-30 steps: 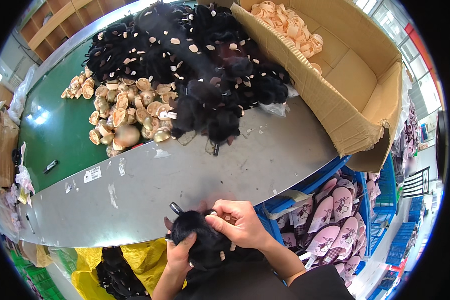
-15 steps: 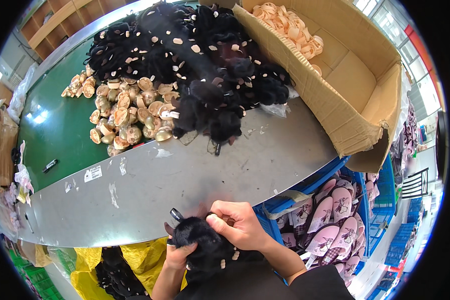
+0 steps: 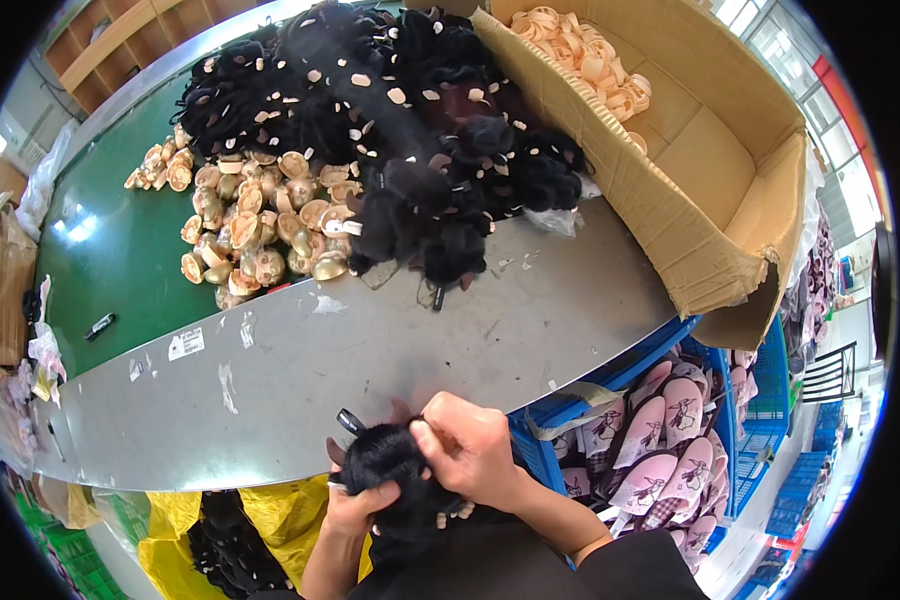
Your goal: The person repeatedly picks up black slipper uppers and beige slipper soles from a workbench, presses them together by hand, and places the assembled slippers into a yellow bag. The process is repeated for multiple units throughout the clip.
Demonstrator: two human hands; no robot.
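Head view: a black toy (image 3: 385, 462) is at the lower middle of the frame, overlapping the near edge of the grey table (image 3: 450, 345). My left hand (image 3: 356, 507) curls round its lower left side, thumb on the fur. My right hand (image 3: 473, 448) is closed in a pinch at its right side; whether it grips fur or a small piece, I cannot tell. Gold shells (image 3: 260, 225) lie upper left, beside piled black toys (image 3: 300, 95). Upper right stands a box (image 3: 670, 215) with peach strips (image 3: 580, 60); pink slippers (image 3: 665, 430) fill the lower right.
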